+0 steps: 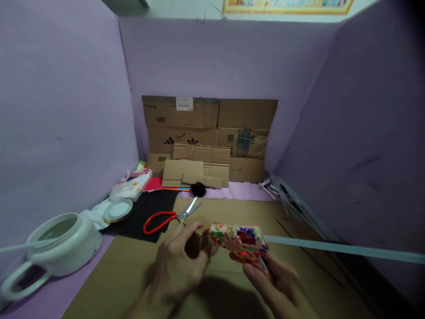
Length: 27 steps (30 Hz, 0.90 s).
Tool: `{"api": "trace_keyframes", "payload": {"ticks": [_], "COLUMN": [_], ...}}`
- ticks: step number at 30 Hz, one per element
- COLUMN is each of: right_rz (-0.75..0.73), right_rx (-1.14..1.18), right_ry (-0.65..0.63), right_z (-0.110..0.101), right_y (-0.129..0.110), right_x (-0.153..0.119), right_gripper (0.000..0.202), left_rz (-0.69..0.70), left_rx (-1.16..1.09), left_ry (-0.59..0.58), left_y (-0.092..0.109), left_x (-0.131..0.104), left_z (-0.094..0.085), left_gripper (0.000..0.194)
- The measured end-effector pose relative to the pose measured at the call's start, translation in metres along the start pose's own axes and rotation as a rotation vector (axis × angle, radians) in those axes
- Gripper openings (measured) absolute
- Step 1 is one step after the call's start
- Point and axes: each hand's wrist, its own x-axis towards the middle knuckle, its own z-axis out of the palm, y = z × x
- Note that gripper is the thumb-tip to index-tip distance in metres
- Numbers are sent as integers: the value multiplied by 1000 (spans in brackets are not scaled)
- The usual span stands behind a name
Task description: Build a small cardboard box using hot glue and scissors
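My right hand [275,283] grips the handle of a flower-patterned hot glue gun [229,241], on which a small red light glows. Out of its back end a long translucent glue stick [341,249] runs to the right edge of view. Just left of the gun's front end is my left hand [181,259], its fingers curled and the thumb bent toward them. Something brown and shadowed shows between those fingers, too dark to make out. Beyond the left hand, red-handled scissors [162,222] lie partly on black sheets [139,221], blades pointing away.
Flat cardboard [109,270] covers the work surface. At left stand a white handled pot [66,241] and a round lid [117,210]. A black yarn bundle [198,189] lies before cardboard pieces [186,170] at the back. Clear sticks [292,199] line the right wall.
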Motion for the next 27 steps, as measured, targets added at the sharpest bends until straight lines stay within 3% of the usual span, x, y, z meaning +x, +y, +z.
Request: {"api": "trace_keyframes", "payload": {"ticks": [11, 15, 27], "right_rz": [5, 29, 0], "right_rx": [3, 99, 131], "right_ry": [-96, -148, -186], "right_z": [-2, -3, 2], "right_y": [-4, -6, -6], "right_x": [3, 6, 4], "right_gripper": [36, 39, 42], "left_rz": [-125, -179, -123], "left_rx": [-133, -192, -89], "left_ry": [26, -22, -29], "left_y": [1, 2, 3], "left_x": [5, 5, 1], "left_z": [-3, -3, -3], "left_gripper": [33, 31, 35]}}
